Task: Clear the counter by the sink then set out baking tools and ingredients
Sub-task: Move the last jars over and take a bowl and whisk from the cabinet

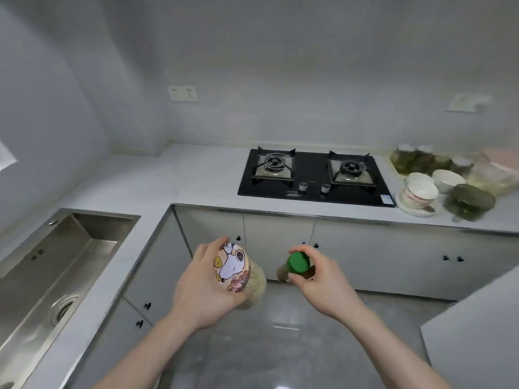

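Two bare forearms are seen rising from the bottom edge, cut off below the elbows. A jar with a cartoon-printed lid [233, 266] is gripped by the left hand [205, 287], fingers curled round its side; the pale contents are blurred and cannot be identified. A small bottle with a green cap [297, 263] is pinched by the right hand [317, 282], its body largely hidden behind the fingers. Both are held in the air above the grey floor, in front of the cabinet doors [278, 242]. The steel sink [56, 265] is set into the counter [168, 175] at the left, partly cropped. A black two-burner hob [311, 175] is seen further back. At the far right, white bowls [421, 192], a green glass dish [470, 202] and blurred jars [421, 161] are crowded together, some cut off by the frame.
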